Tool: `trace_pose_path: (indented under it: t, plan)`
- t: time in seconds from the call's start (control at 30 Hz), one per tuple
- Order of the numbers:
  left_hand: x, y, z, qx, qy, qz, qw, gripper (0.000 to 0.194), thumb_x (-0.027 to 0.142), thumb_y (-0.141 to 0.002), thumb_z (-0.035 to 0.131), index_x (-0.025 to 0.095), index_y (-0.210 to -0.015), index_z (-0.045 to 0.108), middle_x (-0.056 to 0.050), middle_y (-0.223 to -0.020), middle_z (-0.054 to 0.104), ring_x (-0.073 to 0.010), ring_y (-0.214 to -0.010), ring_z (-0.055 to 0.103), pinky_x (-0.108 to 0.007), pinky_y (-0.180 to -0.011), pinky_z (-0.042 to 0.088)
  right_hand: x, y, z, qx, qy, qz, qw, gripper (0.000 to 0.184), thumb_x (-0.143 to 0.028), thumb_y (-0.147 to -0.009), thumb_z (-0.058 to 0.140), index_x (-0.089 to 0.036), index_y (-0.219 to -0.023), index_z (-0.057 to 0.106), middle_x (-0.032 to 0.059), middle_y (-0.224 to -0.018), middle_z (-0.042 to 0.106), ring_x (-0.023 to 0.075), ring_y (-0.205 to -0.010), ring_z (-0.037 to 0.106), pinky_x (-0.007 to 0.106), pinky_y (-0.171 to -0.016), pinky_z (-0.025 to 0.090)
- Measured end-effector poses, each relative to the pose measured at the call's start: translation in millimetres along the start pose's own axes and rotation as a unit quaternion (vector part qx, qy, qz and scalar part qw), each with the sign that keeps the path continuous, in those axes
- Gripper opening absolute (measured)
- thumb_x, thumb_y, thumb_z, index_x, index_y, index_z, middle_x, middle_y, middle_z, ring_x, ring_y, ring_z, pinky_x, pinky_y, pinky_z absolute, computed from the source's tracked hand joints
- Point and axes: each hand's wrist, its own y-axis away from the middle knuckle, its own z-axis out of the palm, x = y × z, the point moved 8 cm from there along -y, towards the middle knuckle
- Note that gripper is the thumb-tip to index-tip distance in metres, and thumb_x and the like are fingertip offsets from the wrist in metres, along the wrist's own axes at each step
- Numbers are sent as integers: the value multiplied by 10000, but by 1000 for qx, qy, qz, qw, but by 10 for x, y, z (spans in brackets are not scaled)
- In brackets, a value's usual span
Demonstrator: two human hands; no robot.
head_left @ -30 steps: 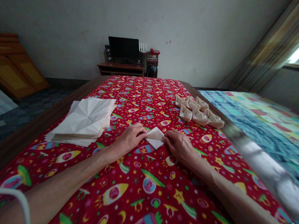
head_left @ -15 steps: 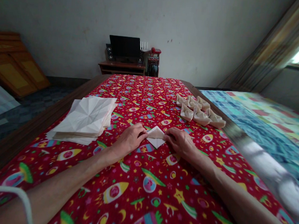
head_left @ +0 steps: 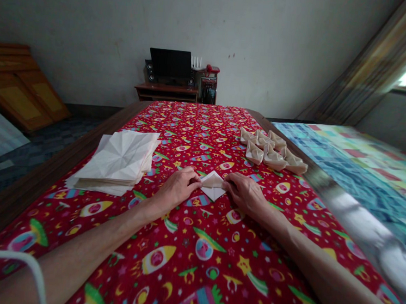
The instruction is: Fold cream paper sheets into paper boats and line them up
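A small white piece of folded paper (head_left: 213,192) lies on the red patterned cloth, its outline a diamond with a folded flap across the upper half. My left hand (head_left: 180,185) pinches its left corner between thumb and fingers. At the opposite corner, my right hand (head_left: 244,190) pinches the paper the same way. To the left sits a stack of creased white paper sheets (head_left: 121,158), the top one marked with folds radiating from its middle. Several folded paper boats (head_left: 274,157) stand in two rows at the right.
The red cloth (head_left: 197,235) covers a long dark wooden table (head_left: 111,118). A bed (head_left: 362,167) adjoins on the right. A white cable (head_left: 25,256) crosses over my left forearm at lower left. Beyond the table stand a monitor (head_left: 170,64) and a red telephone (head_left: 212,69).
Both hands keep their pinch on the folded paper in the same place. The whole view has shifted very slightly; nothing else visibly differs.
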Motion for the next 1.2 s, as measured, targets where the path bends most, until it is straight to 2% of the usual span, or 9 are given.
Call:
trace_pose_path:
  t: [0.13, 0.27, 0.47, 0.97, 1.1, 1.2]
  plan:
    - [-30, 1, 24, -7, -29, -26, 999, 110, 200, -826, 593, 166, -728, 630, -10, -790, 593, -137, -729, 574, -242, -651, 419, 1, -1, 15, -6, 21, 20, 1000, 161, -256, -905, 446, -178, -873, 583, 42, -802, 632, 140, -681, 549, 231, -599, 337]
    - [27, 13, 13, -2, -127, -44, 991, 162, 274, -870, 530, 185, -767, 617, -19, -834, 612, -155, -741, 594, -258, -634, 405, -8, -10, 15, -1, 56, 38, 998, 181, -275, -907, 440, -179, -867, 588, 56, -822, 641, 159, -745, 572, 244, -653, 354]
    - [130, -7, 13, -6, -219, -50, 974, 144, 258, -863, 506, 181, -763, 577, -41, -845, 617, -188, -773, 609, -290, -651, 403, 35, -41, 31, -13, 75, 52, 996, 198, -318, -895, 460, -192, -831, 599, 50, -820, 659, 155, -724, 575, 244, -643, 349]
    - [50, -22, -34, 14, -170, -59, 984, 219, 373, -831, 592, 197, -704, 558, 10, -763, 600, -152, -689, 579, -269, -608, 377, 48, -96, 21, -61, 97, 84, 990, 196, -328, -876, 486, -194, -836, 623, 50, -798, 664, 166, -725, 587, 253, -587, 300]
    - [89, -30, -57, 37, -183, -35, 982, 186, 356, -813, 631, 194, -744, 571, -5, -811, 595, -177, -777, 576, -288, -662, 407, 51, -98, 28, -62, 92, 84, 990, 199, -324, -875, 482, -193, -834, 627, 44, -788, 662, 160, -710, 584, 252, -581, 294]
    - [236, -28, -83, 62, -213, 35, 974, 131, 309, -824, 632, 206, -902, 611, -27, -942, 598, -203, -911, 549, -317, -755, 429, 53, -95, 31, -60, 96, 87, 990, 194, -323, -869, 489, -192, -830, 627, 41, -791, 668, 158, -714, 589, 249, -586, 293]
